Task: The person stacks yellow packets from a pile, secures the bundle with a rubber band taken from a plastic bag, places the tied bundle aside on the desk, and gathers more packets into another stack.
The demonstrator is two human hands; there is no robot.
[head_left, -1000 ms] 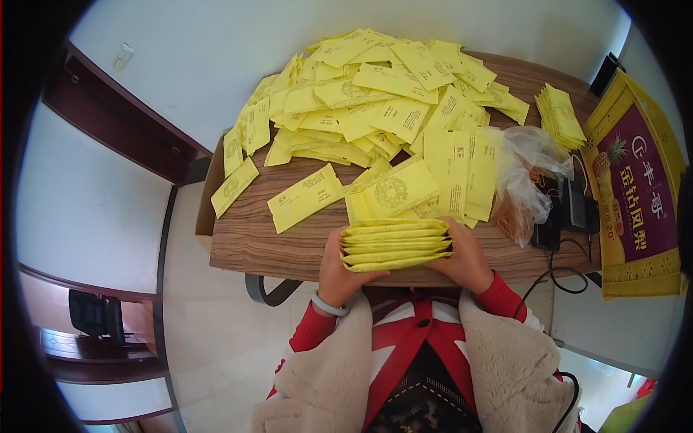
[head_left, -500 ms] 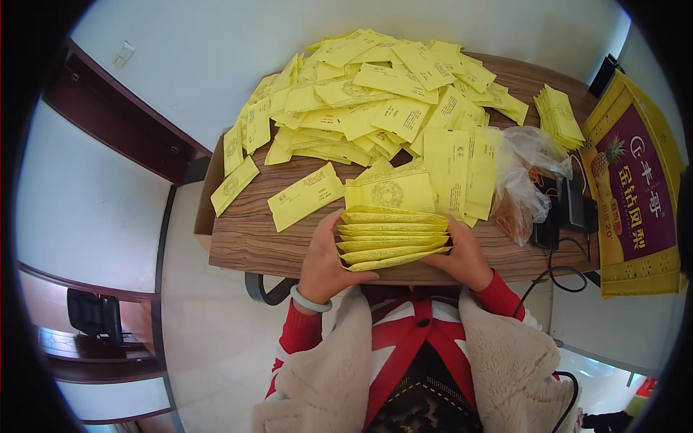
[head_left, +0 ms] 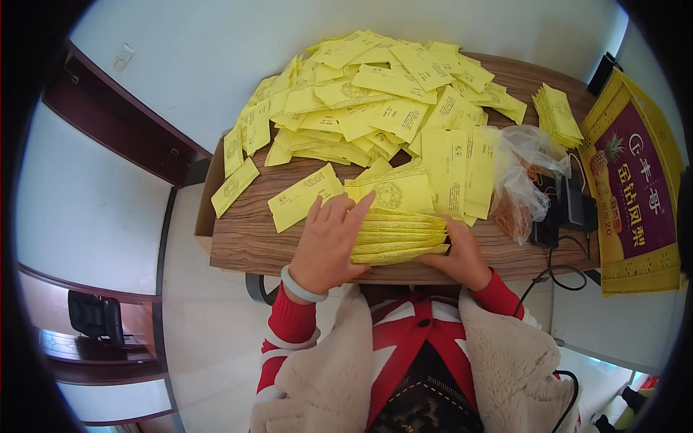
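Observation:
A stack of yellow paper packets (head_left: 398,237) stands on edge at the table's front, their long edges facing up. My right hand (head_left: 462,254) grips the stack's right end, thumb on the near side and fingers at the far side. At the left end is my left hand (head_left: 329,238), its fingers stretched out and its palm side against the packets. Its thumb lies low by the near side. Just beyond the stack a patterned yellow packet (head_left: 393,193) lies on the table, and another packet (head_left: 306,196) lies behind my left hand.
A large heap of yellow packets (head_left: 354,101) covers the back of the wooden table (head_left: 249,242). To the right are a clear plastic bag (head_left: 521,187) with rubber bands, black adapters (head_left: 576,206) with cables, a bundle of packets (head_left: 557,117), and a yellow-purple pineapple box (head_left: 635,187).
My left hand has loosened its hold and straightened its fingers at the stack's left end. The packets sit closer together. My right hand stays in place.

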